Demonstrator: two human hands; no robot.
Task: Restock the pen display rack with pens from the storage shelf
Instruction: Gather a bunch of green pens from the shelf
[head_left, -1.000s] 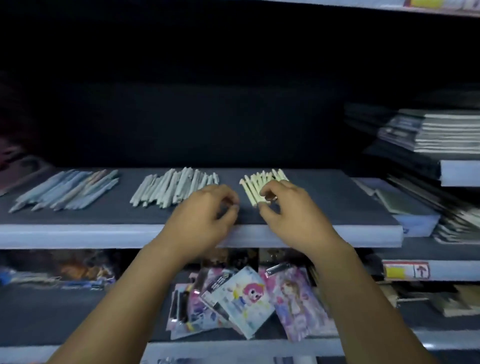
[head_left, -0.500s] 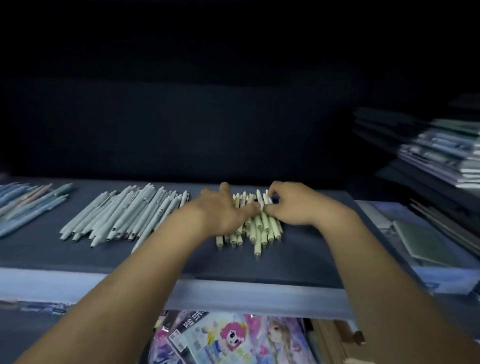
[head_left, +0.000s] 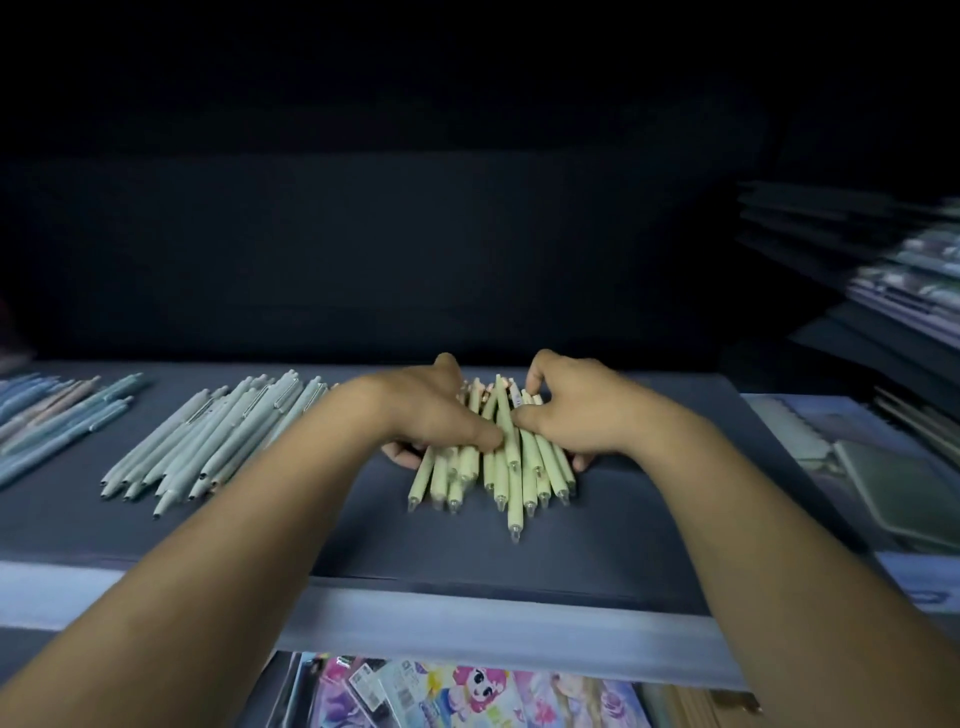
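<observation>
Head view: pale green pens (head_left: 514, 488), loosely bunched

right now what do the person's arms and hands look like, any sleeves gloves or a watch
Left arm and right arm are bare, no sleeves in view. The left hand and right hand wear no gloves; neither wrist has a watch or bracelet. Fingers are partly hidden among the green pens, so a ring can't be ruled out.

Matt pale-green plastic pens (head_left: 511, 457) on a smooth dark matt shelf (head_left: 623, 530); glossy packets (head_left: 467, 691) below.
</observation>
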